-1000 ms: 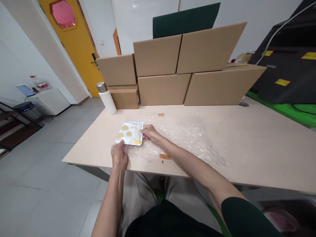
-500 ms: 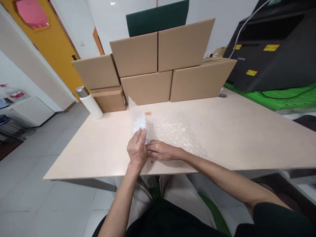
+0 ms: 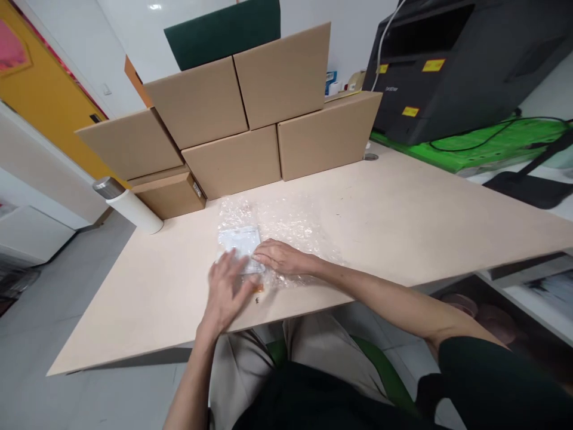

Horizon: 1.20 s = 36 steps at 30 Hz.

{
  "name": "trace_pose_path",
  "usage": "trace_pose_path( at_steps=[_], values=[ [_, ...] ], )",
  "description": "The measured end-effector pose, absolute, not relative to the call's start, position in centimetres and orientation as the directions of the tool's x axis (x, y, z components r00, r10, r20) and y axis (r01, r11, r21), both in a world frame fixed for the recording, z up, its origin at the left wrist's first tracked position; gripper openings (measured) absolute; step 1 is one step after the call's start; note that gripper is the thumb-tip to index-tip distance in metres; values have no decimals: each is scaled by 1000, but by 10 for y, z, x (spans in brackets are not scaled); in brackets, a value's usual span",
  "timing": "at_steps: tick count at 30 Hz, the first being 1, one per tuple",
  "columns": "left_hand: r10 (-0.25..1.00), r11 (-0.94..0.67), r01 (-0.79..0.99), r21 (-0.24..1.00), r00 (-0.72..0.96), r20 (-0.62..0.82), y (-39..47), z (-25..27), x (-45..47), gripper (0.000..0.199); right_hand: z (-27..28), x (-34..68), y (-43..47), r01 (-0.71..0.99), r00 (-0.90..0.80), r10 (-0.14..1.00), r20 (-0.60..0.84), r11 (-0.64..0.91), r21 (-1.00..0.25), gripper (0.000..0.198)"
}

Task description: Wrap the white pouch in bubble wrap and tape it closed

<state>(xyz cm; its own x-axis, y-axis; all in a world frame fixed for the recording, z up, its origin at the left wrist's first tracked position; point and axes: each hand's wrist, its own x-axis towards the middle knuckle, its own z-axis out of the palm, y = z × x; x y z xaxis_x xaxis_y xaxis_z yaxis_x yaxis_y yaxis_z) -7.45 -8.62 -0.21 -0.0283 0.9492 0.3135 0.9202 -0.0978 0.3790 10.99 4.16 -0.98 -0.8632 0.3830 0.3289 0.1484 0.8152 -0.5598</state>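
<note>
A flat, pale blue-white packet [image 3: 242,240] lies on a clear sheet of bubble wrap [image 3: 290,221] near the table's front edge. My left hand [image 3: 224,294] is over the packet's lower left side, fingers spread and slightly blurred; whether it touches the packet I cannot tell. With its fingers pressed together, my right hand [image 3: 281,257] grips the bubble wrap at the packet's right edge. Its fingertips are partly hidden. A small orange patch [image 3: 258,288] shows below the packet, close to my left thumb.
Stacked cardboard boxes [image 3: 230,161] line the back of the table [image 3: 403,221]. A white bottle with a metal cap [image 3: 134,209] stands at the left edge, beside a smaller box [image 3: 168,197]. A dark printer [image 3: 416,71] sits on a green surface [image 3: 483,146] at the right.
The packet and bubble wrap, raised on the left side before, now lie flat. My left hand has come off them and spread its fingers. The view has turned to the right.
</note>
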Motion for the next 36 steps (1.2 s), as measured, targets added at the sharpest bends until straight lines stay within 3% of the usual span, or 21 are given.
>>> trace_pose_path(
  at_steps=[2, 4, 7, 10, 15, 18, 21, 24, 28, 33, 36],
  values=[
    [883, 159, 802, 576, -376, 281, -90, 0, -91, 64, -9, 108, 40, 201, -867, 400, 295, 825, -528, 43],
    [801, 309, 540, 783, -591, 91, -91, -1, -104, 82, -6, 109, 37, 229, -865, 419, 275, 819, -526, 44],
    [774, 233, 139, 963, -626, -97, -84, -2, -102, 88, -2, 116, 36, 238, -855, 448, 259, 785, -572, 45],
    [764, 30, 42, 999, -645, 4, -74, 5, -75, 72, -1, 126, 38, 209, -843, 481, 239, 703, -679, 51],
    [771, -141, 364, 921, -543, 333, -53, 19, -9, 62, -6, 149, 42, 52, -803, 569, 178, 363, -930, 60],
    [795, -257, 599, 758, -315, 518, -38, 16, 26, 54, -13, 166, 45, -62, -762, 630, 149, 158, -985, 64],
    [767, -367, 739, 564, -102, 633, -22, 4, 52, 45, -20, 188, 46, -112, -648, 754, 105, 42, -993, 54],
    [789, -405, 807, 429, 71, 610, -13, -10, 70, 44, -26, 218, 44, -79, -555, 831, 37, -9, -997, 35],
    [865, -414, 848, 331, 254, 433, -16, -16, 84, 36, -26, 251, 43, 93, -429, 903, -26, 15, -996, 19],
    [887, -437, 838, 327, 342, 311, -19, -6, 85, 38, -10, 249, 69, 398, -192, 972, 139, 207, -894, 28],
    [877, -476, 786, 393, 394, 274, -15, -1, 77, 37, 0, 227, 96, 562, -130, 990, -49, 33, -827, 38]
  ],
)
